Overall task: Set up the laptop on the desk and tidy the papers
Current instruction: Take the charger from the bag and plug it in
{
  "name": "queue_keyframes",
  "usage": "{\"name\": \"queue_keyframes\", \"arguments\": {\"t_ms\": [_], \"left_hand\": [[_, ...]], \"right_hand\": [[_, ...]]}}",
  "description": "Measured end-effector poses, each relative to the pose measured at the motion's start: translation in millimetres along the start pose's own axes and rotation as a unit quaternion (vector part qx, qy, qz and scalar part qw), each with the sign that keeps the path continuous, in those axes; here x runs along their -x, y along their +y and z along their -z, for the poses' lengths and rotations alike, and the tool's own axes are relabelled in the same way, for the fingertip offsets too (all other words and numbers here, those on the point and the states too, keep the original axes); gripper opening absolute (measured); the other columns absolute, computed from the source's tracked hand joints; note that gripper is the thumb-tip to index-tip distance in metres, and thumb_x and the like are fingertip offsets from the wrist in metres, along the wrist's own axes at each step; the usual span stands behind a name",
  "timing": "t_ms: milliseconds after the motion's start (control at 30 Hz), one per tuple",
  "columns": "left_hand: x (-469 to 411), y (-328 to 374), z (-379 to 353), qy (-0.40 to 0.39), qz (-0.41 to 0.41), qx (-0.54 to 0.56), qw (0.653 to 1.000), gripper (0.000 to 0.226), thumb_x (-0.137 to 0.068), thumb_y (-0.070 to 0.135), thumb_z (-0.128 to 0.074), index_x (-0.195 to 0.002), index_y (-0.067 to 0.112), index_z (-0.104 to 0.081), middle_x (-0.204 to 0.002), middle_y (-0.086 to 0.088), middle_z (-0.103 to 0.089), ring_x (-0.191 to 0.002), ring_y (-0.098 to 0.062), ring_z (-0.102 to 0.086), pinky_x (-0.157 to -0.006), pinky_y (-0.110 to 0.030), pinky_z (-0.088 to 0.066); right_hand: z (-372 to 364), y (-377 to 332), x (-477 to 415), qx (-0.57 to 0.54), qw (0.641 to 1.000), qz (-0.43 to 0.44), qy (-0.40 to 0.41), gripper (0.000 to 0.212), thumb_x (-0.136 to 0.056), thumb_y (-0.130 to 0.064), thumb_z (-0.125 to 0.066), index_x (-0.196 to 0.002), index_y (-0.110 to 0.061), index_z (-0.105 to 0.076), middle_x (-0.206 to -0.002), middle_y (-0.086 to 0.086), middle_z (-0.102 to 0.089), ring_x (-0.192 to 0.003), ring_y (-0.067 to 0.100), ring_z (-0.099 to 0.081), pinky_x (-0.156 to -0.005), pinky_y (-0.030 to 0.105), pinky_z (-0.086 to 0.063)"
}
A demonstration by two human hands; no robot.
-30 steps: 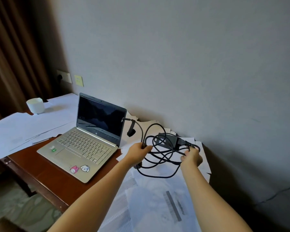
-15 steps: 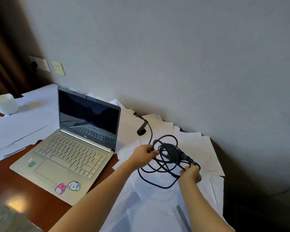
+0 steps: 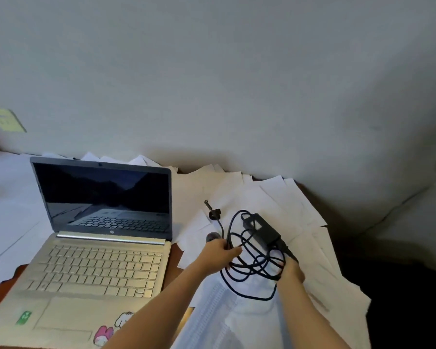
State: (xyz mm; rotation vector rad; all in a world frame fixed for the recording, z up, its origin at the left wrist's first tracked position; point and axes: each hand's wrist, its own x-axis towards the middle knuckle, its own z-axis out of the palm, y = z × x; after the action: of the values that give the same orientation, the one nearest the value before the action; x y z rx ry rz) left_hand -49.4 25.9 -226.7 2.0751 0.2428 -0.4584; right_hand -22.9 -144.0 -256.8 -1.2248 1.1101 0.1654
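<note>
An open silver laptop [image 3: 98, 250] with a dark screen sits on the brown desk [image 3: 3, 293] at the left. Loose white papers [image 3: 267, 197] lie scattered to its right and behind it. My left hand [image 3: 220, 255] grips the coiled black charger cable [image 3: 249, 268] at the coil's left side. My right hand [image 3: 291, 272] holds the same coil at its right side. The black power brick [image 3: 261, 229] lies at the top of the coil. The cable's plug end [image 3: 212, 210] with a strap trails loose over the papers, apart from the laptop.
A grey wall [image 3: 237, 84] rises right behind the desk. A pale yellow wall plate [image 3: 5, 120] is at the far left. More white sheets [image 3: 8, 205] cover the desk left of the laptop. Beyond the desk's right edge lies dark floor [image 3: 408, 298].
The view has swung right and closer, so the cup and curtain have left the frame. The coil with both hands on it has dropped nearer the papers.
</note>
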Motion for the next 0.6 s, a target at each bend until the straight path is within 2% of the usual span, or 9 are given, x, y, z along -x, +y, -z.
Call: {"name": "queue_keyframes", "arguments": {"t_ms": [67, 133, 200, 233, 300, 367, 433, 467, 600], "left_hand": [[7.0, -8.3, 0.7, -0.049, 0.015, -0.025, 0.998, 0.029, -0.094, 0.035, -0.051, -0.071, 0.017, -0.048, -0.075, 0.001, -0.051, -0.066, -0.009, -0.048, -0.064, -0.018, -0.041], [14.4, -15.9, 3.1, -0.112, 0.035, -0.072, 0.99, 0.025, -0.095, 0.036, -0.048, -0.097, 0.012, -0.056, -0.097, -0.005, -0.058, -0.082, -0.013, -0.054, -0.074, -0.023, -0.047], [21.5, -22.9, 5.7, -0.153, 0.044, -0.126, 0.979, 0.04, -0.095, 0.037, -0.049, -0.121, 0.008, -0.051, -0.118, -0.011, -0.057, -0.091, -0.017, -0.055, -0.079, -0.028, -0.05], [24.3, -26.0, 6.5, -0.158, 0.045, -0.149, 0.975, 0.044, -0.094, 0.038, -0.049, -0.125, 0.006, -0.049, -0.117, -0.011, -0.056, -0.089, -0.017, -0.056, -0.077, -0.028, -0.05], [29.9, -29.5, 5.9, -0.147, 0.041, -0.165, 0.975, 0.044, -0.095, 0.037, -0.048, -0.124, 0.004, -0.051, -0.11, -0.009, -0.058, -0.087, -0.016, -0.058, -0.071, -0.024, -0.048], [38.2, -30.7, 2.4, -0.113, 0.018, -0.152, 0.982, 0.038, -0.095, 0.025, -0.046, -0.124, 0.003, -0.055, -0.112, -0.01, -0.06, -0.097, -0.02, -0.059, -0.076, -0.026, -0.049], [47.0, -33.4, -3.3, -0.063, -0.028, -0.158, 0.985, 0.032, -0.094, 0.013, -0.044, -0.122, 0.006, -0.06, -0.122, -0.01, -0.061, -0.111, -0.022, -0.057, -0.093, -0.028, -0.045], [51.2, -34.1, -6.2, -0.042, -0.051, -0.155, 0.986, 0.031, -0.094, 0.01, -0.045, -0.119, 0.008, -0.063, -0.123, -0.009, -0.061, -0.113, -0.021, -0.056, -0.095, -0.026, -0.042], [76.4, -33.9, -9.8, -0.03, -0.112, -0.131, 0.985, 0.025, -0.092, 0.004, -0.051, -0.109, 0.009, -0.069, -0.117, -0.005, -0.066, -0.108, -0.013, -0.059, -0.091, -0.014, -0.041]], "right_hand": [[2.3, 0.1, 9.7, 0.048, 0.999, -0.001, 0.005, 0.041, -0.099, -0.016, -0.042, -0.129, 0.012, -0.045, -0.133, 0.029, -0.048, -0.122, 0.04, -0.048, -0.101, 0.044, -0.039], [6.7, 0.6, 14.9, 0.131, 0.991, 0.017, 0.035, 0.044, -0.099, -0.02, -0.043, -0.129, 0.012, -0.045, -0.134, 0.029, -0.047, -0.123, 0.039, -0.046, -0.105, 0.044, -0.037], [9.7, 1.0, 24.7, 0.218, 0.973, 0.061, 0.056, 0.045, -0.098, -0.022, -0.044, -0.129, 0.01, -0.045, -0.137, 0.028, -0.042, -0.126, 0.038, -0.042, -0.105, 0.042, -0.034], [11.6, 2.3, 31.4, 0.255, 0.961, 0.086, 0.059, 0.043, -0.097, -0.02, -0.046, -0.13, 0.008, -0.045, -0.138, 0.027, -0.039, -0.125, 0.038, -0.04, -0.104, 0.041, -0.034], [15.6, 8.0, 43.1, 0.332, 0.926, 0.159, 0.083, 0.04, -0.094, -0.013, -0.049, -0.13, 0.003, -0.045, -0.137, 0.025, -0.035, -0.121, 0.036, -0.041, -0.1, 0.041, -0.037], [19.1, 15.1, 49.6, 0.371, 0.897, 0.235, 0.059, 0.043, -0.091, -0.009, -0.05, -0.134, -0.004, -0.044, -0.136, 0.021, -0.035, -0.12, 0.035, -0.042, -0.098, 0.042, -0.038], [19.8, 22.0, 55.7, 0.366, 0.882, 0.296, 0.015, 0.042, -0.089, -0.004, -0.05, -0.131, -0.007, -0.047, -0.136, 0.018, -0.039, -0.117, 0.034, -0.046, -0.096, 0.041, -0.042], [18.7, 24.6, 59.1, 0.355, 0.877, 0.323, -0.006, 0.04, -0.088, -0.002, -0.049, -0.127, -0.008, -0.051, -0.134, 0.016, -0.042, -0.115, 0.033, -0.049, -0.093, 0.038, -0.043], [11.4, 35.7, 84.2, 0.339, 0.852, 0.387, -0.097, 0.032, -0.091, 0.001, -0.041, -0.117, -0.005, -0.058, -0.124, 0.012, -0.055, -0.111, 0.026, -0.053, -0.081, 0.023, -0.037]]}}
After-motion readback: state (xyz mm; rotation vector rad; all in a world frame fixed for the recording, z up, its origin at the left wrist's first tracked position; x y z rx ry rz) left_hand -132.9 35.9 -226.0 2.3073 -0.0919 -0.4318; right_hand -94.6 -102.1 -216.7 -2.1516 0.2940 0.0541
